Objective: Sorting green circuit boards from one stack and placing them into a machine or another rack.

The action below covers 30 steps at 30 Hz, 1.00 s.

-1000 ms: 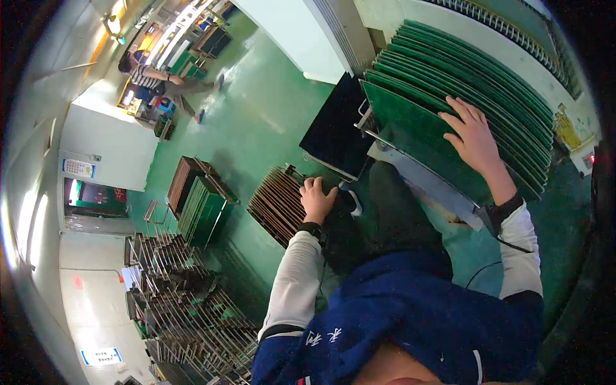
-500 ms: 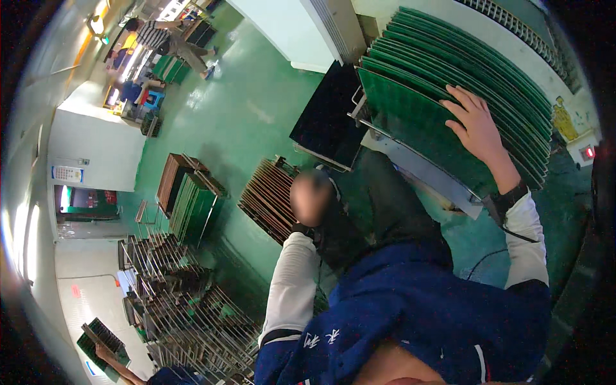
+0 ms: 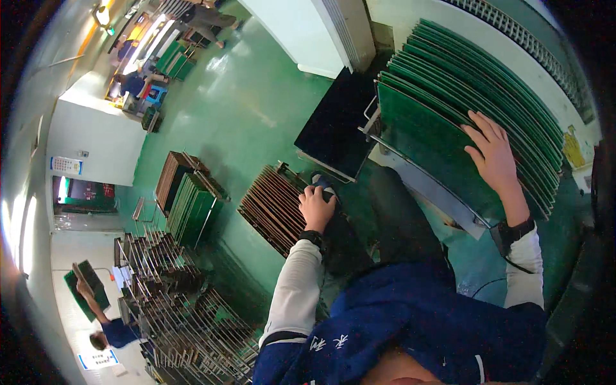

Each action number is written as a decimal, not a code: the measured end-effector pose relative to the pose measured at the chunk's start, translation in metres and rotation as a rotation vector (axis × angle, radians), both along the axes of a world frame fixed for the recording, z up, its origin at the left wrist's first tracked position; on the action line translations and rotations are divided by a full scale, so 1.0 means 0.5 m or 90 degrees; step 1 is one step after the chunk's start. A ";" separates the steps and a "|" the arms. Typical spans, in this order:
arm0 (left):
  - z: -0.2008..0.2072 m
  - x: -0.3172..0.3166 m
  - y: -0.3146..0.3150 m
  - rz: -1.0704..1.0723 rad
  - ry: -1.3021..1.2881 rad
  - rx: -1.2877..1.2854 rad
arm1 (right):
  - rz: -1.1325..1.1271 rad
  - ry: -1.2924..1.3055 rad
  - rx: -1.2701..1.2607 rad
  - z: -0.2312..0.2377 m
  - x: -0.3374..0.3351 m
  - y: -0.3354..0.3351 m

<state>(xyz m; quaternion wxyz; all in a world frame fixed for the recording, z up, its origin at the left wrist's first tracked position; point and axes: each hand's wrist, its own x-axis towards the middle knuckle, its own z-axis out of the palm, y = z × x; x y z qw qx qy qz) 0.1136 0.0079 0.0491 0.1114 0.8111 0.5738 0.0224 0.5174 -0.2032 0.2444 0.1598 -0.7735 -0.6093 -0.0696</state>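
"Head view: what writing shows?"

"Pale stitched lettering on the navy-blue cloth garment (image 3: 391, 305), and print on a blue-and-white rectangular wall sign (image 3: 98, 360)."

"And the hands?"

"Well apart. The right hand (image 3: 495, 154), fingers spread, is at the upright row of flat green panels (image 3: 427, 125), upper right. The left hand (image 3: 317, 208), loosely curled, is at the right end of the rack of thin brown boards (image 3: 271, 208) — whether it grips, I can't tell."

"Changes since half a second ago?"

"A dark-blue-sleeved co-worker (image 3: 122, 332), lower left, has come further into view, the dark-green rectangular panel (image 3: 95, 278) higher. The striped-shirted walker (image 3: 202, 18) is now partly cut off by the top edge."
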 end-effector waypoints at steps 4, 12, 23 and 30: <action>0.009 -0.002 -0.005 0.011 -0.014 0.028 | -0.006 -0.007 0.001 0.003 0.001 -0.003; 0.013 -0.006 -0.009 -0.011 0.011 0.027 | 0.029 -0.002 0.023 0.013 -0.005 0.012; 0.028 -0.005 -0.001 -0.006 -0.018 0.033 | 0.032 -0.029 0.007 -0.039 0.027 -0.010; 0.013 0.009 0.026 0.054 -0.046 0.025 | 0.041 -0.086 -0.003 -0.053 0.051 -0.013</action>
